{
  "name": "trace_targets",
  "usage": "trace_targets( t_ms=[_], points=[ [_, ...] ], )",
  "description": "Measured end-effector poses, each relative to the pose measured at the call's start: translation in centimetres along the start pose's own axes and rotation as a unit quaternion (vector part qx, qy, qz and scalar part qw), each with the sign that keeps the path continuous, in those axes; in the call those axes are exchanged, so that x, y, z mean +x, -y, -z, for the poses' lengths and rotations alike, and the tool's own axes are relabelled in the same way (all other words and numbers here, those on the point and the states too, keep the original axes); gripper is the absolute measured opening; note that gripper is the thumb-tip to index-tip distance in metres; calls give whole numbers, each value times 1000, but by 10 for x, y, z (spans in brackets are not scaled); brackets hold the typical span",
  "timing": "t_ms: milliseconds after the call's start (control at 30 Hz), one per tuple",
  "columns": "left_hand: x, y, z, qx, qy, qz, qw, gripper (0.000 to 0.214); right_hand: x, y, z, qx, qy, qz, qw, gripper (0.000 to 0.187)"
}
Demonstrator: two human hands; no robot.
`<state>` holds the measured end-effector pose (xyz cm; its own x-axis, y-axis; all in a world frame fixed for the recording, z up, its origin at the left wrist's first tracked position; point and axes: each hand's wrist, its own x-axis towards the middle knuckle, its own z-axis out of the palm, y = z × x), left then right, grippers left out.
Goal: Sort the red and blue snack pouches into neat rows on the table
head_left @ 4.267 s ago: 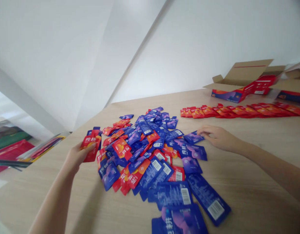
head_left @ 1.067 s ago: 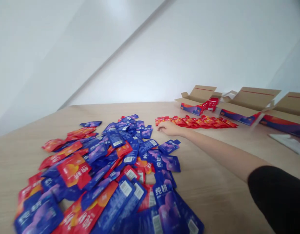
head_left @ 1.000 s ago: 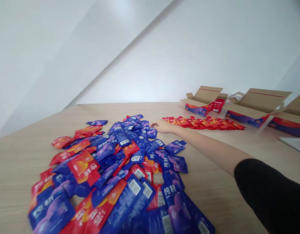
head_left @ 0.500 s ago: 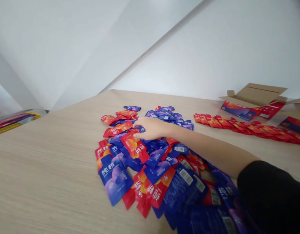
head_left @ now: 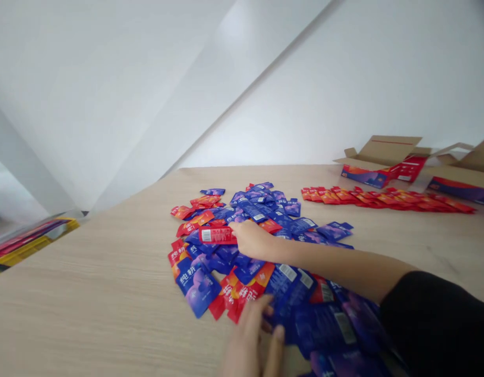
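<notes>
My right hand [head_left: 254,240] reaches in from the right over a spread pile of blue and red sachets [head_left: 202,288]. Its fingers pinch the end of a red sachet [head_left: 217,235], whose barcode side shows. At the bottom my left hand [head_left: 253,337], a little blurred, is beside the near edge of the pile. Its thumb and fingers are apart, and nothing shows between them. Close by lie blue sachets with barcodes [head_left: 324,324] and red-orange ones. My right forearm covers part of the pile.
A row of overlapping red sachets [head_left: 383,199] lies at the back right. Behind it stand an open printed carton [head_left: 367,175] and a second open carton [head_left: 462,188]. At far left, beyond the table edge, is a yellow-edged container [head_left: 33,246]. A white wall [head_left: 305,104] rises behind the table.
My right hand has picked up a red sachet, which now lies turned with its barcode side showing. My left hand has come into view at the bottom. The camera view has shifted.
</notes>
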<state>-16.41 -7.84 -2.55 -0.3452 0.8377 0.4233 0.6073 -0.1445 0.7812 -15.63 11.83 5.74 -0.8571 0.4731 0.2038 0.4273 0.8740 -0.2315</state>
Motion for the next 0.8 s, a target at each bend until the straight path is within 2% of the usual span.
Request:
trace_targets(
  t_ms=[67,100,167,267,400,500,567,633,667,800],
  points=[
    [9,-10,11,-101,-85,61,989,36,-30,-5,15,122,-47,-8,991,13],
    [13,-17,15,-136,-116,77,981,41,-48,-7,22,202,-63,-4,977,11],
    [16,-32,14,-171,-126,76,974,49,-86,-10,34,348,-68,13,935,9],
    [16,-53,-6,-175,-97,53,978,42,-138,-17,45,473,-49,32,879,7],
    [23,-73,-40,-193,-122,20,973,31,-189,-37,53,551,-21,6,834,11],
    [38,-85,-55,-99,-53,-65,992,23,-220,-62,68,529,-28,-6,848,15],
    [48,-95,-65,-17,15,-134,991,23,-242,-80,84,490,-69,-3,869,38],
    [54,-106,-79,45,76,-193,977,25,-263,-98,102,436,-96,8,895,62],
    [56,-111,-88,70,102,-222,967,25,-272,-106,111,399,-91,19,912,64],
    [58,-122,-127,143,185,-313,920,24,-303,-129,127,250,-42,48,966,30]
  ],
)
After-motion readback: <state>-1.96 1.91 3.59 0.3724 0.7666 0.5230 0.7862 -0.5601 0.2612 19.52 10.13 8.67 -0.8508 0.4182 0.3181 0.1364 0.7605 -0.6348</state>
